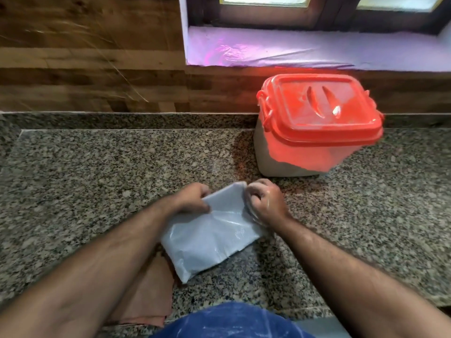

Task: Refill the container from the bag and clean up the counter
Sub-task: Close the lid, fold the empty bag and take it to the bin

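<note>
A flattened whitish plastic bag [212,235] lies on the granite counter [97,181] in front of me. My left hand [192,198] pinches its far left corner. My right hand [266,201], dusted with white powder, grips the far right corner, fingers curled. The container [317,128] stands at the back right, translucent white with a red lid [324,111] closed on top and a red clasp on its left side. It is apart from both hands.
A folded pinkish-brown cloth [151,296] lies at the counter's front edge, partly under the bag and my left forearm. A wood-panel wall [85,57] runs behind the counter. A window sill covered in purple plastic [292,50] sits above the container.
</note>
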Available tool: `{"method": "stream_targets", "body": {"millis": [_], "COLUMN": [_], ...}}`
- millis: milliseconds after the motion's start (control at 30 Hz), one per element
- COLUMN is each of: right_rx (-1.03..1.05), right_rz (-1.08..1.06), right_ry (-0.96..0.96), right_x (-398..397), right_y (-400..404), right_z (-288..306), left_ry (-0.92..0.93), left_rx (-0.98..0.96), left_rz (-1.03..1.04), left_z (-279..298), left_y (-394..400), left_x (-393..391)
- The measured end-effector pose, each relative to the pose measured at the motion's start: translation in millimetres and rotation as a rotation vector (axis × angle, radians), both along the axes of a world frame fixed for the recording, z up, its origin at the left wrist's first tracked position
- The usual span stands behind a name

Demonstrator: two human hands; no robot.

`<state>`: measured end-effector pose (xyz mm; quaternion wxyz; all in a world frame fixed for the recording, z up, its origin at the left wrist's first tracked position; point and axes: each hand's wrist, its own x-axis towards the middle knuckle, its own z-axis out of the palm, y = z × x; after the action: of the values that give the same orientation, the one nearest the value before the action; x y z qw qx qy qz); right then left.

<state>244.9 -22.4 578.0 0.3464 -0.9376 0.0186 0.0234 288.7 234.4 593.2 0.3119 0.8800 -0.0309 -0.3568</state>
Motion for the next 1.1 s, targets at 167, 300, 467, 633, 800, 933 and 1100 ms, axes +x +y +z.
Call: {"method": "stream_targets", "body": {"millis": [167, 300, 467, 633, 800, 933, 1100], "right_rx": [0.151, 0.822, 1.096, 1.112, 1.157, 1.146, 1.229], "right_rz": [-0.301, -0.27, 0.072, 0.05, 0.103, 0.183, -0.015], "right_ry": [0.041, 0.285, 0.493, 0.523, 0.593, 0.722, 0.847], "right_x": [-6, -11, -17, -2, 5, 12, 16], "right_y": [0, 23, 43, 40, 38, 36, 38], "right_z": [8, 10, 20, 24, 34, 49, 53], "left_ry": [0.056, 0.172, 0.106, 0.11, 0.084, -0.024, -0.335], "left_rx": [-0.354, -0.76, -0.975, -1.011, -0.978, -0.969, -0.874], "left_rz": [0.302, 0.658, 0.914, 0.794, 0.798, 0.896, 1.01], "left_z": [21, 20, 16, 15, 18, 24, 35], "left_y": [52, 64, 50, 65, 70, 67, 52], "left_x": [-11, -40, -72, -85, -98, -111, -131]}}
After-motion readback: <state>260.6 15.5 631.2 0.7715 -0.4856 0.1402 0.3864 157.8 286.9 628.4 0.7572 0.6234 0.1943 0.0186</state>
